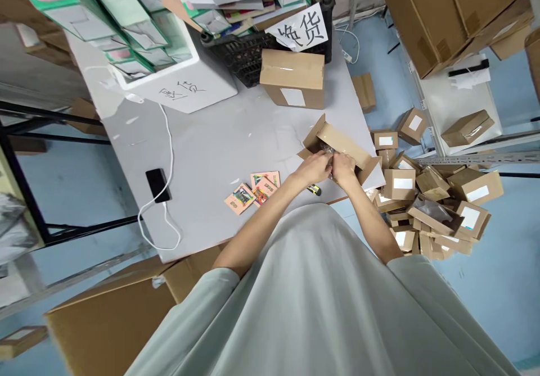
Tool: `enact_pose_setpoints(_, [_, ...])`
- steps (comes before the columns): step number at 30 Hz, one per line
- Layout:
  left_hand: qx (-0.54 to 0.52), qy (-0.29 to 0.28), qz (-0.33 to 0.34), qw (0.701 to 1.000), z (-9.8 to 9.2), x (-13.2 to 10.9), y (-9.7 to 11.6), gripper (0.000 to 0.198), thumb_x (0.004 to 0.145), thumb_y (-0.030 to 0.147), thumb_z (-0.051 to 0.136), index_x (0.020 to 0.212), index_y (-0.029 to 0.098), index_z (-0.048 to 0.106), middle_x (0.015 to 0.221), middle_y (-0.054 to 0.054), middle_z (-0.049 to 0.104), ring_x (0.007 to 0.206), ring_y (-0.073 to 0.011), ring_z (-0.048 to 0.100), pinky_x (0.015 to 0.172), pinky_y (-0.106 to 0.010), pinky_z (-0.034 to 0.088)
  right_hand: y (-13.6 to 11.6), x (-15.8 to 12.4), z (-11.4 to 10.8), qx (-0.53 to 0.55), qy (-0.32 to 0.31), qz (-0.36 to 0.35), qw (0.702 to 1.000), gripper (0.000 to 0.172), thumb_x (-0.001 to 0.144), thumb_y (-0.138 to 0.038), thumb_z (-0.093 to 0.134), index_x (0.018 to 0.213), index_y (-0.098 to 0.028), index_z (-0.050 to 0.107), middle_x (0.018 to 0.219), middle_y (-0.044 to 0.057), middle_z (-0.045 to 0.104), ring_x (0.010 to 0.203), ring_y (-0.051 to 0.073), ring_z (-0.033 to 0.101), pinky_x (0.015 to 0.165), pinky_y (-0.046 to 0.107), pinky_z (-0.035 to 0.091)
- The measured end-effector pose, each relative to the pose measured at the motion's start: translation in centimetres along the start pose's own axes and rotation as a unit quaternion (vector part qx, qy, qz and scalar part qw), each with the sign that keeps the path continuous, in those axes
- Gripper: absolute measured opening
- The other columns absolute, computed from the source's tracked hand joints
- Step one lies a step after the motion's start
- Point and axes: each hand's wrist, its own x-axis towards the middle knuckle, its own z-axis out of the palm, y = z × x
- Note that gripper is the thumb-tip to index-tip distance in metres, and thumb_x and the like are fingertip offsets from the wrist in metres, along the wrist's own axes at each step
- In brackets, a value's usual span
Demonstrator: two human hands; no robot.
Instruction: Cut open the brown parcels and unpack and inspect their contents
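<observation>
An open cardboard box (pixel 345 144) stands at the right end of the table, its flaps spread. Inside its near part, my left hand (pixel 314 168) and my right hand (pixel 343 168) are close together, fingers curled on clear plastic wrapping (pixel 327 149). What the wrapping contains is hidden by the hands. Just below my left wrist lies a yellow and black utility knife (pixel 314 189), partly covered. Several small pink picture cards (pixel 240 198) lie overlapping on the table to the left of my left forearm.
A closed carton (pixel 292 78) sits before a black crate (pixel 248 58) of goods. Beside it is a white foam box (pixel 189 89) packed with green-white boxes. A phone (pixel 157 185) on a white cable lies left. Several small cartons (pixel 399 184) are heaped on the floor at right.
</observation>
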Motion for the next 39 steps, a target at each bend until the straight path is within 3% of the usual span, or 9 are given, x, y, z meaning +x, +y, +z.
enact_pose_setpoints(4, [0.224, -0.085, -0.053, 0.969, 0.4, 0.5, 1.4, 0.030, 0.104, 0.020, 0.065, 0.127, 0.012, 0.083, 0.139, -0.023, 0.080, 0.137, -0.0373, 0.074, 0.121, -0.045, 0.056, -1.7, -2.3, 0.3, -0.175, -0.012, 0.052, 0.983, 0.048, 0.112, -0.008, 0.049, 0.159, -0.005, 0.062, 0.153, 0.029, 0.072, 0.147, 0.037, 0.070, 0.121, 0.047, 0.055])
enact_pose_setpoints(9, [0.221, -0.071, -0.081, 0.969, 0.8, 1.8, 1.2, 0.025, 0.103, 0.017, 0.068, 0.119, 0.010, 0.086, 0.128, -0.025, 0.083, 0.130, -0.0362, 0.079, 0.115, -0.044, 0.058, 1.0, -7.3, -0.2, -0.188, 0.058, -0.016, 0.980, 0.070, 0.120, -0.042, 0.046, 0.182, -0.013, 0.034, 0.180, 0.028, 0.044, 0.163, 0.044, 0.051, 0.127, 0.054, 0.052])
enact_pose_setpoints(14, [0.196, -0.023, -0.088, 0.976, 1.1, 2.0, 1.0, 0.035, 0.105, 0.019, 0.065, 0.135, 0.012, 0.081, 0.141, -0.026, 0.077, 0.131, -0.0380, 0.078, 0.109, -0.046, 0.061, 1.2, -4.9, 0.5, -0.165, -0.088, -0.004, 0.982, 0.054, 0.120, -0.028, 0.036, 0.165, -0.020, 0.064, 0.184, 0.017, 0.046, 0.159, 0.035, 0.060, 0.131, 0.045, 0.047])
enact_pose_setpoints(19, [0.090, 0.137, 0.045, 0.985, 1.7, -2.3, -1.2, 0.037, 0.111, 0.023, 0.058, 0.141, 0.019, 0.079, 0.148, -0.019, 0.073, 0.138, -0.0338, 0.071, 0.117, -0.047, 0.059, 0.3, -1.8, 0.6, -0.176, -0.110, 0.085, 0.975, 0.058, 0.120, -0.030, 0.033, 0.150, -0.001, 0.073, 0.159, 0.033, 0.068, 0.148, 0.039, 0.070, 0.122, 0.047, 0.054])
enact_pose_setpoints(23, [-0.021, 0.279, 0.105, 0.954, 1.4, -8.7, -7.9, 0.039, 0.113, 0.024, 0.053, 0.145, 0.023, 0.075, 0.146, -0.012, 0.075, 0.138, -0.0280, 0.069, 0.126, -0.045, 0.053, 0.7, -5.0, 0.6, -0.183, -0.002, 0.040, 0.982, 0.054, 0.118, -0.035, 0.042, 0.153, -0.006, 0.071, 0.150, 0.033, 0.073, 0.142, 0.041, 0.072, 0.120, 0.051, 0.054])
enact_pose_setpoints(28, [-0.057, 0.325, -0.115, 0.937, 0.8, -17.3, -21.5, 0.041, 0.106, 0.026, 0.059, 0.144, 0.017, 0.073, 0.144, -0.019, 0.073, 0.138, -0.0365, 0.068, 0.124, -0.053, 0.053, -1.7, -10.8, 4.1, -0.101, 0.214, -0.193, 0.952, 0.052, 0.117, -0.039, 0.045, 0.156, -0.014, 0.068, 0.162, 0.025, 0.067, 0.150, 0.039, 0.063, 0.130, 0.059, 0.047])
enact_pose_setpoints(30, [-0.047, 0.298, -0.213, 0.929, 0.9, -19.9, -26.7, 0.049, 0.098, 0.023, 0.067, 0.146, 0.014, 0.070, 0.146, -0.022, 0.071, 0.140, -0.0413, 0.067, 0.125, -0.057, 0.052, -4.2, -11.9, 6.8, -0.085, 0.176, -0.255, 0.947, 0.049, 0.117, -0.039, 0.047, 0.155, -0.017, 0.069, 0.159, 0.021, 0.070, 0.148, 0.036, 0.065, 0.131, 0.057, 0.048])
enact_pose_setpoints(33, [-0.039, 0.227, -0.267, 0.936, 1.6, -22.4, -32.3, 0.065, 0.087, 0.023, 0.079, 0.150, 0.013, 0.066, 0.146, -0.023, 0.071, 0.143, -0.0439, 0.065, 0.125, -0.057, 0.052, -8.2, -12.4, 11.2, -0.101, 0.033, -0.281, 0.954, 0.043, 0.116, -0.034, 0.054, 0.151, -0.017, 0.073, 0.151, 0.019, 0.076, 0.142, 0.033, 0.071, 0.127, 0.049, 0.053])
enact_pose_setpoints(39, [0.039, 0.146, -0.204, 0.967, 3.6, -22.9, -35.5, 0.093, 0.081, 0.022, 0.084, 0.167, 0.011, 0.050, 0.175, -0.028, 0.048, 0.162, -0.0434, 0.049, 0.134, -0.052, 0.042, -14.3, -13.7, 17.5, -0.155, -0.061, -0.247, 0.954, 0.045, 0.117, -0.032, 0.056, 0.158, -0.018, 0.069, 0.155, 0.016, 0.075, 0.144, 0.031, 0.072, 0.122, 0.045, 0.057])
